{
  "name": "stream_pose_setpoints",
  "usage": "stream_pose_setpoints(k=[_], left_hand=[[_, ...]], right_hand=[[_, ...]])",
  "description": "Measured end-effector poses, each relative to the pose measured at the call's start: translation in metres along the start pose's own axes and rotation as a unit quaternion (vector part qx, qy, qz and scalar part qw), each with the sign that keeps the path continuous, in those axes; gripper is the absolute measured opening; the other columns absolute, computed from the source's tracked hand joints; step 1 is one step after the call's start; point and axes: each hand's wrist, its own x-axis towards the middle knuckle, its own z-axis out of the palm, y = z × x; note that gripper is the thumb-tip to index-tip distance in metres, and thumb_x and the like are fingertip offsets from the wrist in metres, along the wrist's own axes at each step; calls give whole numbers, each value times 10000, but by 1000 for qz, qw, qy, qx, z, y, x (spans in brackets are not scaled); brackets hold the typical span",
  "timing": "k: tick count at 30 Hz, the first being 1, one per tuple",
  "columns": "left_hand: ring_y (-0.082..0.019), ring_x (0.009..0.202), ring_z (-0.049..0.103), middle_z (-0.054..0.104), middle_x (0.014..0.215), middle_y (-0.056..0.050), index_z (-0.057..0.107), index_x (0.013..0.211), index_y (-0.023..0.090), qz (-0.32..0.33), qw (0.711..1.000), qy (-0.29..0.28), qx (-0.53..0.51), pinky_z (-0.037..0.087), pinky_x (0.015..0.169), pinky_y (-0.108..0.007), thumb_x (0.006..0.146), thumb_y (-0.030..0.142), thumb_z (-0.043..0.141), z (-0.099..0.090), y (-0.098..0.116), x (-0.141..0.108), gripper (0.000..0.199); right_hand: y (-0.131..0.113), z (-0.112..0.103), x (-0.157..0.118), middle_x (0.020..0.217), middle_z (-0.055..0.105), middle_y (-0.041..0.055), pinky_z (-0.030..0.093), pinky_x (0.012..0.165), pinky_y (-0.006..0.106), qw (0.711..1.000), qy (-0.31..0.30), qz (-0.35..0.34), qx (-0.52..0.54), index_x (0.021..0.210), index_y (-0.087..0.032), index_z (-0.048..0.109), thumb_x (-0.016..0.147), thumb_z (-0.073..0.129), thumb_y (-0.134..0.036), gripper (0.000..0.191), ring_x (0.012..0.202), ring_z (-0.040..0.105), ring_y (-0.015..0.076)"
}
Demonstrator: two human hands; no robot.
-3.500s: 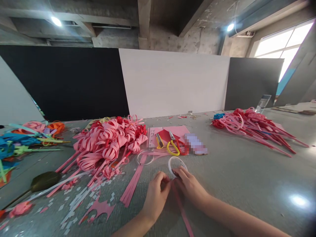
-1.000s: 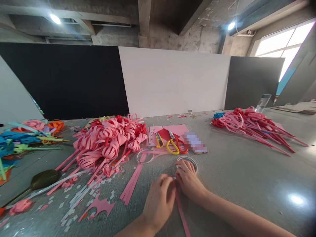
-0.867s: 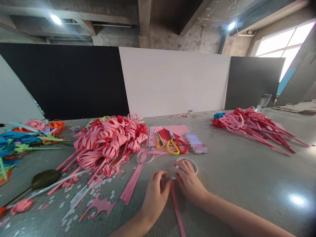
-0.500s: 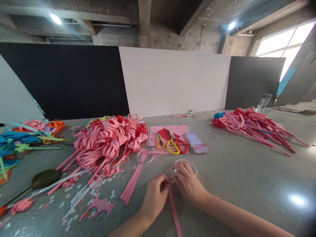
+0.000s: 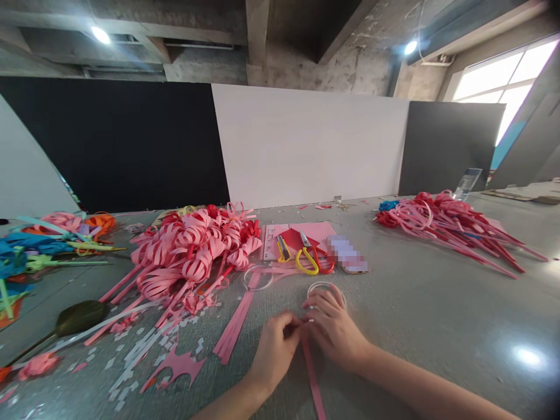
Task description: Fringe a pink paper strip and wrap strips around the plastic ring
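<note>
A pink paper strip (image 5: 313, 373) runs toward me along the table, its far end between my two hands. My left hand (image 5: 280, 344) pinches that end with thumb and forefinger. Close against it, my right hand (image 5: 335, 326) has its fingers bent over the same end, and a tiny white bit shows at the fingertips. Just beyond my right hand lies a roll of tape (image 5: 315, 287), partly covered by its fingers. Another clear ring (image 5: 258, 279) rests farther left, over several flat pink strips (image 5: 236, 329).
Pink paper flowers (image 5: 192, 251) are heaped on the left, others (image 5: 437, 216) at the right. Yellow-handled scissors (image 5: 307, 261), a cutter (image 5: 282, 248) and a blurred phone (image 5: 350, 254) lie ahead. White scraps (image 5: 126, 385) and a dark leaf-shaped piece (image 5: 82, 317) lie at left.
Both hands have drawn slightly closer together at the strip's end. The strip's upper part has shifted a little to the right.
</note>
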Motion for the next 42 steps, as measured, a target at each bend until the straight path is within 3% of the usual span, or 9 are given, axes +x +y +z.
stream_pose_setpoints(k=[5,19,26,32,37,42], left_hand=[[-165,651,549,605,667,-14,610,660,166,9,1000,-7,11,379,597,-225,742,173,440,-1,0,0,189],[-126,549,449,471,552,29,503,538,168,5,999,-4,46,303,518,-204,701,156,431,-2,4,-1,179],[-124,534,424,466,527,35,512,557,161,-24,1000,-9,-11,294,507,-211,697,197,442,-2,0,2,161],[-127,542,413,432,546,41,488,600,169,-59,991,81,-84,306,510,-215,742,327,434,-7,-9,9,220],[-128,555,403,411,558,46,455,601,179,-50,992,89,-71,304,514,-212,767,333,431,-7,-7,8,228],[-131,554,405,403,568,43,454,619,186,-51,995,73,-51,296,514,-207,778,359,415,-8,-3,5,238]], right_hand=[[0,2,1,723,560,1,144,964,492,1000,-12,15,9,733,-196,497,756,426,-94,127,850,486,166],[0,7,-2,689,533,10,185,935,508,1000,-9,-27,-10,688,-188,460,668,409,-54,145,804,473,175],[-1,8,-5,691,527,8,207,919,486,997,26,-56,-37,679,-185,450,676,407,-58,134,795,467,171],[-5,3,-6,694,542,-8,231,907,462,992,78,-97,-36,697,-193,465,744,392,-60,159,825,488,164],[1,6,-3,853,540,52,356,869,422,999,39,-3,31,867,-195,507,759,399,-63,201,952,462,198],[10,13,-4,1061,468,92,450,794,358,998,9,46,35,1057,-226,516,666,335,50,511,968,499,187]])
